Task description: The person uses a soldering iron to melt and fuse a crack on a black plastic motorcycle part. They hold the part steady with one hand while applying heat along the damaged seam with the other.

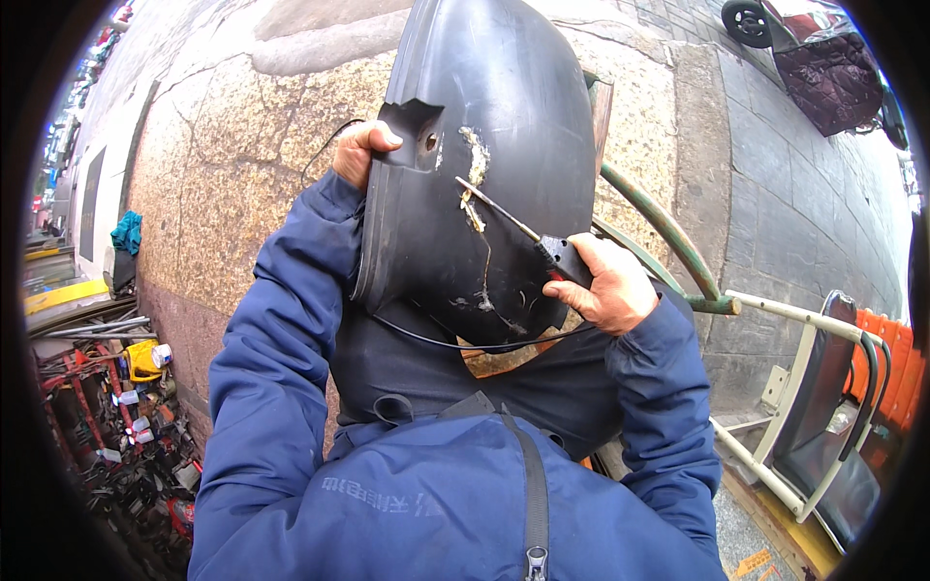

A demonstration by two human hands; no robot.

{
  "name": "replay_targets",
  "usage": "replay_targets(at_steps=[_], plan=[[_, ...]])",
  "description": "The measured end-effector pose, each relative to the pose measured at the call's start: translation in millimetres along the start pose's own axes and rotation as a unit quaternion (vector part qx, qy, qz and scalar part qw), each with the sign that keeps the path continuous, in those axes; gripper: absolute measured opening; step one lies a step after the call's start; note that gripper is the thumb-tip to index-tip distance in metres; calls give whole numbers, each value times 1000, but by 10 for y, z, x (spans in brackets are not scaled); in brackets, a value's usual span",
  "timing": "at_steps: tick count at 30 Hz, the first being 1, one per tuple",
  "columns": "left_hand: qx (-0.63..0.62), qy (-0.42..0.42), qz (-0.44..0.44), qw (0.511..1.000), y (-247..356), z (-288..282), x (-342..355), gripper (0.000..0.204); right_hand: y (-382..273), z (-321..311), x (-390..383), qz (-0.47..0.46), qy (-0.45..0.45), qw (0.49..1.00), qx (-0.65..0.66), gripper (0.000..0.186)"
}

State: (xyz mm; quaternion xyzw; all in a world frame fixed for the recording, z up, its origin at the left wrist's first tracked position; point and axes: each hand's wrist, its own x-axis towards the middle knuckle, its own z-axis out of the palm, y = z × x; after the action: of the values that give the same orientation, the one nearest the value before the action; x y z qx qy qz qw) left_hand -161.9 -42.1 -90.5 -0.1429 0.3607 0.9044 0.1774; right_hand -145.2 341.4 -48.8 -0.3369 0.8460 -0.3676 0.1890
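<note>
A large black plastic shell [523, 126] leans over my lap, its rim toward the left. My left hand [360, 151] is closed round that rim beside a jagged broken notch [414, 131], thumb on top. Closed on the black handle of a soldering iron [560, 259] is my right hand [612, 284], with the thumb near a red part. The iron's thin metal rod slants up and left, its tip close to a rough whitish seam [474, 160]; contact I cannot tell. Below the seam a crack [486, 271] runs down the shell. A black cord [465, 346] passes beneath it.
At right, a green metal tube [668, 228] and a pale metal frame [775, 484] stand close to my right arm. Tools and parts lie piled [116, 436] at lower left, with a yellow item [145, 360] among them. A wheeled vehicle with a quilted cover [833, 82] stands far right.
</note>
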Motion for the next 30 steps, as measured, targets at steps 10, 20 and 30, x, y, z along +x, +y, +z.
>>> replay_targets(at_steps=[10,20,30], plan=[[-23,-44,-16,999,-61,-81,76,56,-211,112,-63,25,56,998,28,42],[-16,-68,-46,997,-298,185,67,62,-720,792,-471,173,161,962,140,40],[-63,-147,-68,985,-543,428,23,63,-758,850,-632,200,216,953,77,41]])
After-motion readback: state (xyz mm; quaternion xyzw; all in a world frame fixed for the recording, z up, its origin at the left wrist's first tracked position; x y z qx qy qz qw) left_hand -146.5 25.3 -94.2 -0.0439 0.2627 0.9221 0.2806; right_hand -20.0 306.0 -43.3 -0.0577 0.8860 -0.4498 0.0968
